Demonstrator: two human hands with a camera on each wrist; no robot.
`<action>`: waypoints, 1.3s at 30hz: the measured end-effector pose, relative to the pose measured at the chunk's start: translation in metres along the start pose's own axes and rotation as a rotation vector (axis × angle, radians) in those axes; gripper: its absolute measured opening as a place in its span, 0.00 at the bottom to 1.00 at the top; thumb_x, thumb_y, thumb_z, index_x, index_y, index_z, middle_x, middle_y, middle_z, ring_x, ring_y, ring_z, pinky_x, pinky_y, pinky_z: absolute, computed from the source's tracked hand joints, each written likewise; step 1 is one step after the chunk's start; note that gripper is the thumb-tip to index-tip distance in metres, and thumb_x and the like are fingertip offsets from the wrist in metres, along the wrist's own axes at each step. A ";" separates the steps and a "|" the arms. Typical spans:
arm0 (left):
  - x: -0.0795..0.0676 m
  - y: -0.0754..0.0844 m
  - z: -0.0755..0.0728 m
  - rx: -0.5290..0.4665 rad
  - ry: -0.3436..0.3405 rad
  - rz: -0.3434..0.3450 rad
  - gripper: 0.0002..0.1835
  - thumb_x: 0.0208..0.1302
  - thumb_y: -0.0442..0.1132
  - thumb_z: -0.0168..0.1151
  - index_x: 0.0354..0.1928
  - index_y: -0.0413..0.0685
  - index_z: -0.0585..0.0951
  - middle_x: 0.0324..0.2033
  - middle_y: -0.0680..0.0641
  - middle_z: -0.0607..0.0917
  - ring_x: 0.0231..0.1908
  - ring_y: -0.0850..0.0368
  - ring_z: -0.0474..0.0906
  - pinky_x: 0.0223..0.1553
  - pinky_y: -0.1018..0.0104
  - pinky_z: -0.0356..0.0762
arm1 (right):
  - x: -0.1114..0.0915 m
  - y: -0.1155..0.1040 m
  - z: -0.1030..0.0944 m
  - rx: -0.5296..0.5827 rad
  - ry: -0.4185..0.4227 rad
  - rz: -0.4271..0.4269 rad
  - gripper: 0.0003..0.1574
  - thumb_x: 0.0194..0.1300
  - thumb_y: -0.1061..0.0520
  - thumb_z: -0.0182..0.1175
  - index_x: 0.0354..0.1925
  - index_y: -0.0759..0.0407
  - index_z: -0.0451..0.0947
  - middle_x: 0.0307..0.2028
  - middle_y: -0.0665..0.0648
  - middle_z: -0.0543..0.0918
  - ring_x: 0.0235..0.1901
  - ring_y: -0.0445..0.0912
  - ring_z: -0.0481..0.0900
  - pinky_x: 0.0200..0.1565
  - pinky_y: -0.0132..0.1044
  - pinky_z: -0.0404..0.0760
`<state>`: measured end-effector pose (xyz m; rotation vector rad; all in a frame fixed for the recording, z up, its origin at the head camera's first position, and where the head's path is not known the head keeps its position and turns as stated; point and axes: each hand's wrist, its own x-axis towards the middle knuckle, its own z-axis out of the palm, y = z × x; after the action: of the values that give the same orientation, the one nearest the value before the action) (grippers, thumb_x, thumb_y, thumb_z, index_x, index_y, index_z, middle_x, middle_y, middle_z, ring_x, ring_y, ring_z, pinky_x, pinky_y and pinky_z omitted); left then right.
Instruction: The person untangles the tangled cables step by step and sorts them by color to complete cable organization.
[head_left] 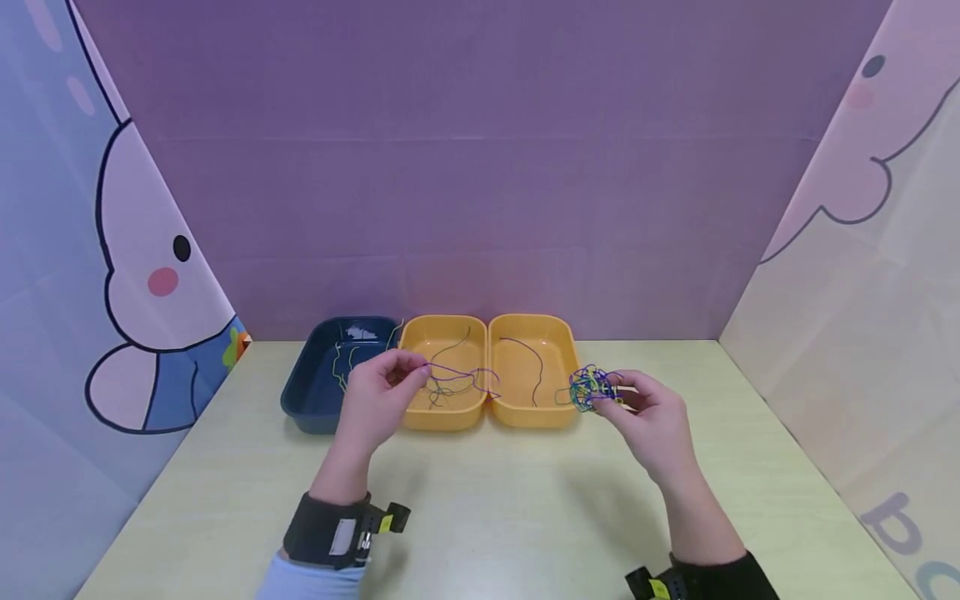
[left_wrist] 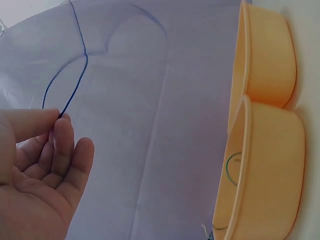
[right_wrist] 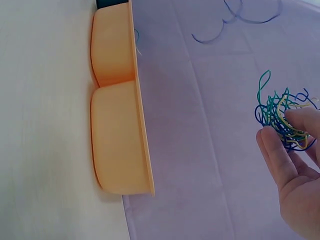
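Nearest, black wristbands (head_left: 326, 529) sit on both forearms above the pale surface (head_left: 465, 517). The left hand (head_left: 377, 400) pinches a loose blue wire (left_wrist: 80, 82) between thumb and fingertips; it curves out in the air toward the tangle, its free part reaching over the middle tray. The right hand (head_left: 654, 423) has its grip on a tangle of blue, green and yellow wires (head_left: 590, 387), thumb and fingers pinching its near side, just beside the rightmost tray.

The wire looks very light, thin and springy, since it keeps its bends unsupported; a fingertip pinch close to an end should suit it best. The tangle seems loose and likely to snag, so light pressure at its edge should do.

Farther off stand a dark blue tray (head_left: 307, 421) with yellowish wires, the middle yellow tray (head_left: 444, 421) with greenish ones, and the right yellow tray (head_left: 532, 417) with one dark wire. Behind hangs a purple backdrop (head_left: 480, 167).
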<state>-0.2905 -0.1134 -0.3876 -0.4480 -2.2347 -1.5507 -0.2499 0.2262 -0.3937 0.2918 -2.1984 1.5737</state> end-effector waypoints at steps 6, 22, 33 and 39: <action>0.004 0.000 -0.013 0.034 0.078 -0.107 0.09 0.64 0.45 0.64 0.41 0.49 0.82 0.33 0.51 0.82 0.32 0.58 0.75 0.31 0.72 0.77 | 0.002 0.000 -0.008 -0.009 0.016 0.015 0.17 0.56 0.61 0.70 0.44 0.62 0.80 0.45 0.60 0.81 0.41 0.46 0.81 0.37 0.32 0.82; 0.006 0.000 -0.008 -0.032 0.052 -0.139 0.09 0.64 0.43 0.65 0.42 0.48 0.82 0.35 0.50 0.82 0.33 0.55 0.76 0.33 0.72 0.78 | 0.003 -0.001 -0.008 0.020 0.016 0.013 0.17 0.55 0.61 0.71 0.43 0.63 0.80 0.44 0.61 0.81 0.40 0.47 0.81 0.36 0.34 0.82; 0.006 -0.010 0.004 -0.029 0.028 -0.134 0.07 0.63 0.42 0.65 0.40 0.48 0.82 0.34 0.49 0.82 0.33 0.53 0.75 0.32 0.71 0.78 | 0.003 0.005 -0.007 0.038 0.009 0.036 0.16 0.54 0.63 0.71 0.42 0.64 0.80 0.43 0.63 0.81 0.40 0.49 0.82 0.35 0.36 0.83; 0.017 -0.012 0.012 -0.015 -0.003 -0.090 0.05 0.63 0.39 0.65 0.39 0.46 0.83 0.33 0.49 0.82 0.32 0.56 0.77 0.34 0.69 0.80 | 0.004 0.007 -0.012 0.014 0.011 0.048 0.17 0.56 0.60 0.70 0.44 0.63 0.80 0.44 0.62 0.81 0.41 0.50 0.81 0.35 0.35 0.83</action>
<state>-0.3127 -0.1059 -0.3933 -0.3593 -2.2754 -1.6139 -0.2540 0.2398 -0.3940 0.2362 -2.2018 1.6133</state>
